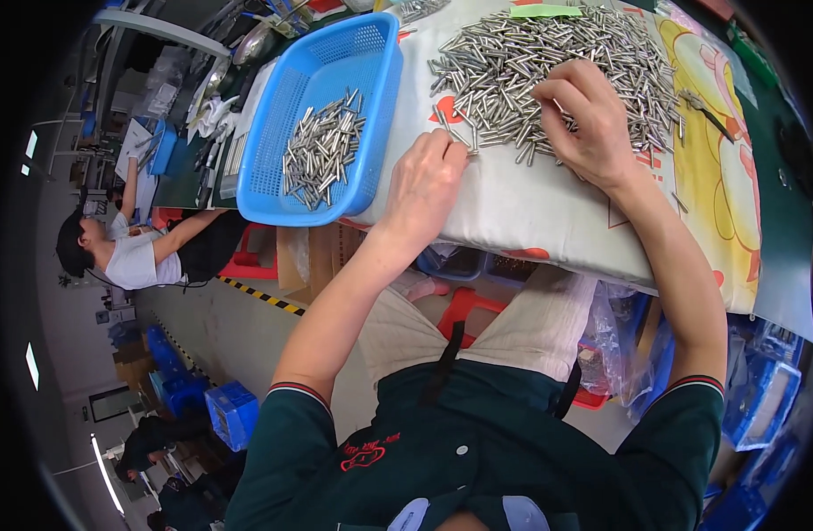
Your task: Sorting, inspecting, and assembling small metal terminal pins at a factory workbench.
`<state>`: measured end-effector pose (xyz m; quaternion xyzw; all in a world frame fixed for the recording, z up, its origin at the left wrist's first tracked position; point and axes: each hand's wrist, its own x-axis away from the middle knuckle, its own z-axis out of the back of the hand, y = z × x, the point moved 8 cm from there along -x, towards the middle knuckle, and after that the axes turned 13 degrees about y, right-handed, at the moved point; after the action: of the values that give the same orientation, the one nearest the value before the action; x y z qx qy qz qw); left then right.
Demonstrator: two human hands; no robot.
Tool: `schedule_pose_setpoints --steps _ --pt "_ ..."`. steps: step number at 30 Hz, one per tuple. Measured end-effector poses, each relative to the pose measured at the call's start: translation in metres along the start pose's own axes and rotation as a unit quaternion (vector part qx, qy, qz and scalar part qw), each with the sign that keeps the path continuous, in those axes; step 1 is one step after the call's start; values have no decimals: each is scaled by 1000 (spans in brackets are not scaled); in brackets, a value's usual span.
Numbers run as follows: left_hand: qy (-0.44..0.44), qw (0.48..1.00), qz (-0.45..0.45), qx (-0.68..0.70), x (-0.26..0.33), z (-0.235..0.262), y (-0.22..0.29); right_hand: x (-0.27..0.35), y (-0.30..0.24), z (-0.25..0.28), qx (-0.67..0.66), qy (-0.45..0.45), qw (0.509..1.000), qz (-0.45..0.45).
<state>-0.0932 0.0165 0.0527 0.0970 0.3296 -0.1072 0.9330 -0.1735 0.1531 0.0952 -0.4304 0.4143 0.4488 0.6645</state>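
A large heap of small silvery metal pins (513,66) is spread over the cloth-covered table. My right hand (592,124) is over its near right part, fingers curled and closed toward the thumb; whatever may be between the fingertips is hidden. At the heap's left edge my left hand (424,181) is closed in a pinch, with a metal pin (471,137) at its fingertips. Left of that hand stands a blue perforated plastic basket (389,115), holding a smaller pile of similar pins (322,150).
Dark-handled pliers (712,115) lie right of the heap, on the patterned tablecloth (725,199). A green strip (545,11) lies at the heap's far side. A co-worker (141,252) is at another table on the left. Blue crates (231,414) stand on the floor.
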Motion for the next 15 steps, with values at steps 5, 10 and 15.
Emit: schedule_pose_setpoints --steps 5,10,15 --pt "53 995 18 82 -1 1 -5 9 1 -5 -31 -25 999 -32" --pt "97 977 78 175 1 3 -3 27 -20 -29 -86 -169 982 -25" --pt "106 986 65 107 4 10 1 28 -29 -35 -58 -201 978 6"
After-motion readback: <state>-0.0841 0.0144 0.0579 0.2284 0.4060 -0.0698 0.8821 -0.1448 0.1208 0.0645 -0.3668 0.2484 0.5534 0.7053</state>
